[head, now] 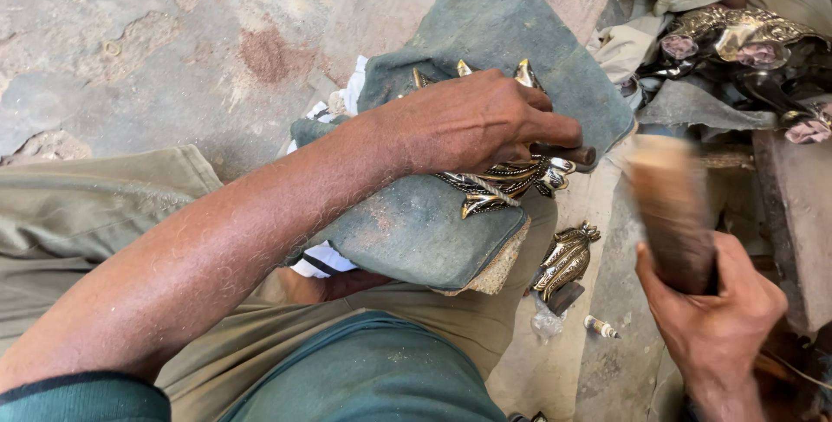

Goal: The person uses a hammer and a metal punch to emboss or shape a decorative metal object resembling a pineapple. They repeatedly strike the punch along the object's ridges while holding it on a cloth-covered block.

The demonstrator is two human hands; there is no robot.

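Head view: two hands at work over a padded cushion.

Left hand point(472, 123) presses down with curled fingers on a brass ornament point(507, 181), pinching a dark punch point(568, 154) at the green cushion point(433, 223)'s right edge; the ornament lies under the fingertips. Right hand point(715, 309) grips a blurred wooden mallet point(672, 210), fingers wrapped tight around it.
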